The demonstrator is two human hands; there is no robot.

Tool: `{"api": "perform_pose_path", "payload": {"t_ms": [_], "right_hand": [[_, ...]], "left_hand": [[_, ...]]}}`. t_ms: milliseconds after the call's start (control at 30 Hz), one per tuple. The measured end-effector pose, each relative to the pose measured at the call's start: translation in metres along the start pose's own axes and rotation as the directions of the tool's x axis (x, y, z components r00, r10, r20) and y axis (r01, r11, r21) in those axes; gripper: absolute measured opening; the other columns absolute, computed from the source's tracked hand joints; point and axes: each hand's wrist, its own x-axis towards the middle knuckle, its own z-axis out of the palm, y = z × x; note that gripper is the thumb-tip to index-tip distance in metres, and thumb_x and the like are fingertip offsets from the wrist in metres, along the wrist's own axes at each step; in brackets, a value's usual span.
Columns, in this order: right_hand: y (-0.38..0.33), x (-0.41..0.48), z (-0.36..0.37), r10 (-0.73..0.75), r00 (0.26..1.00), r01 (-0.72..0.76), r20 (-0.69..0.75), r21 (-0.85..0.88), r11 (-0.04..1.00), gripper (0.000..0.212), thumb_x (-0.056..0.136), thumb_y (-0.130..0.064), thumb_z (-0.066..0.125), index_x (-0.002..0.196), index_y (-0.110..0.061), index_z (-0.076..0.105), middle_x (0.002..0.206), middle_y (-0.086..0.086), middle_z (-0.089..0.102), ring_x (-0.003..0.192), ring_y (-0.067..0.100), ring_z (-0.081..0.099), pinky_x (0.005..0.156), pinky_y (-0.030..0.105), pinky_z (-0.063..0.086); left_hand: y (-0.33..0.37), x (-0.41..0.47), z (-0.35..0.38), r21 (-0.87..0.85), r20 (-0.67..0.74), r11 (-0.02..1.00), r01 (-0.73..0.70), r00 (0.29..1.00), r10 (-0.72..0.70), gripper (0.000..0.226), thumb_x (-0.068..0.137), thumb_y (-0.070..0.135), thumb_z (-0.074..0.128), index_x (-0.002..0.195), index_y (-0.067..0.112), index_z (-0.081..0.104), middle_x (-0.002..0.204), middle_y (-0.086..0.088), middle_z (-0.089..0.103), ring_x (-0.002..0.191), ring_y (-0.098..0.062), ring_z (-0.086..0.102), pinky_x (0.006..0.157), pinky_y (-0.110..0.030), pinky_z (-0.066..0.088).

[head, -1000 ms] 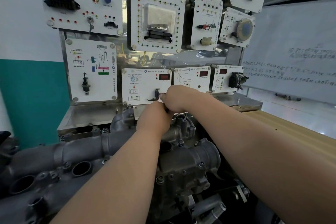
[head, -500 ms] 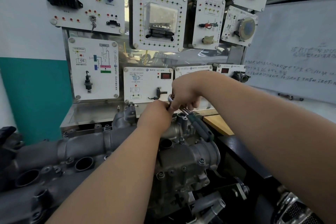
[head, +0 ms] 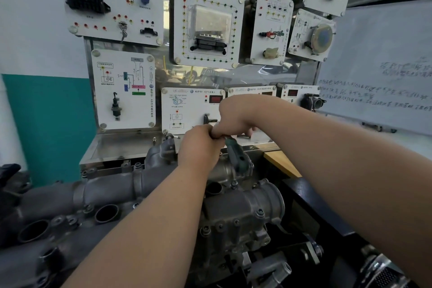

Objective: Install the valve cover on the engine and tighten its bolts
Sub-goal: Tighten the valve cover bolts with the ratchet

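The work is in the tightening stage, as I judge it. Both hands meet over the far end of the engine (head: 233,213), a little above the middle of the view. There they work a ratchet (head: 237,158), whose green handle sticks out free from under them toward 5 o'clock. No loose cover lies anywhere in view, so the valve cover is probably already seated under the hands, but I cannot pick it out with certainty among the grey castings. How many bolts are done and how many are left, the view does not show.

The right hand (head: 233,117) comes in from 3 o'clock and bends down over the top of the tool. Its fingers are curled round the upper part of the ratchet, with the thumb side touching the other hand. The left hand (head: 198,147) comes from 6 o'clock and shows only its back. Its fingers curl away from the camera, and I cannot tell whether they hold the tool head or only steady it.

The bolt and the socket are fully hidden by the two hands. The engine is cut off at 8 o'clock and the forearms cover much of its middle. The writing on the whiteboard (head: 383,91) at 3 o'clock is too faint to read. At 12 o'clock hang the training panels (head: 208,23), and their small labels are not readable.
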Motion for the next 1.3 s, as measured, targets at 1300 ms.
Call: {"api": "perform_pose_path", "payload": {"t_ms": [1300], "right_hand": [[0.032, 0.003, 0.002, -0.094, 0.993, 0.110, -0.075, 0.247, 0.963, 0.030, 0.083, -0.036, 0.069, 0.065, -0.012, 0.067, 0.053, -0.008, 0.067, 0.050, 0.007, 0.064, 0.050, 0.021, 0.043]], "left_hand": [[-0.005, -0.001, -0.001, -0.065, 0.090, 0.995, -0.074, 0.993, 0.079, 0.016, 0.088, 0.026, 0.058, 0.087, 0.015, 0.070, 0.073, 0.000, 0.067, 0.064, -0.013, 0.057, 0.057, -0.025, 0.046]]}}
